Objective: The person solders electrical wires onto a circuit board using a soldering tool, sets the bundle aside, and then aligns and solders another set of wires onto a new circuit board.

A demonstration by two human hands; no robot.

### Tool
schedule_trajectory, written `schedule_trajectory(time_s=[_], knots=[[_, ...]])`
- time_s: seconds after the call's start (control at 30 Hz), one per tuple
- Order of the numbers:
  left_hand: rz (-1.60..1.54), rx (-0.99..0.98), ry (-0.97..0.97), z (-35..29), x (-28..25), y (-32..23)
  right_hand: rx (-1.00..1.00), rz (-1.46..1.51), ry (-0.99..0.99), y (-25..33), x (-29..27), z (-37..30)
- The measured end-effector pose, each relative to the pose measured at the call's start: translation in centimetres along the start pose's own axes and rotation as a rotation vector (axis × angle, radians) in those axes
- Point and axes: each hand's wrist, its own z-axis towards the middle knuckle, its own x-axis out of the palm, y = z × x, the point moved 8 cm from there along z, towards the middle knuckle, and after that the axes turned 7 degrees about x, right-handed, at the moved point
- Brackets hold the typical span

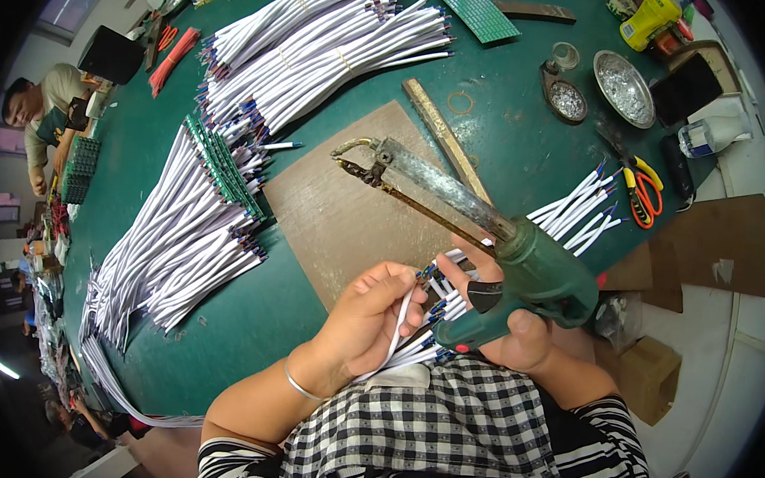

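Observation:
My left hand [362,312], closed in a pinch, grips a white cable [400,323] near its end, where coloured inner wires show. In my right hand [521,342] is a green soldering gun [542,279], its fingers wrapped about the handle. A long metal barrel runs up and left from the gun to a bent tip [353,148] over the brown board [306,204]. Several more white cables [453,306] lie against my checked apron [407,416], between my hands and partly hidden by the gun.
Bundles of white cables [324,51] and green circuit boards [225,168] cover the table's left and far side. A metal bar [446,138] lies on the board. To the right are loose cables [581,212], pliers [639,189] and a metal dish [624,87]. Another person [53,114] sits far left.

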Motion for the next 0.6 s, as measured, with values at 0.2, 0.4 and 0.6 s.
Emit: schedule_trajectory(time_s=[0.2, 0.4, 0.6], knots=[[-0.024, -0.036, -0.029, -0.1, 0.8, 0.6, -0.064, -0.024, -0.017, 2.0, 1.2, -0.1], [-0.088, 0.036, 0.012, 0.4, 0.4, 0.6, -0.087, -0.038, -0.019, 2.0, 1.3, -0.5], [-0.019, -0.268, 0.291, -0.3, 1.5, 0.8, -0.108, 0.004, -0.01, 2.5, 1.6, -0.8]])
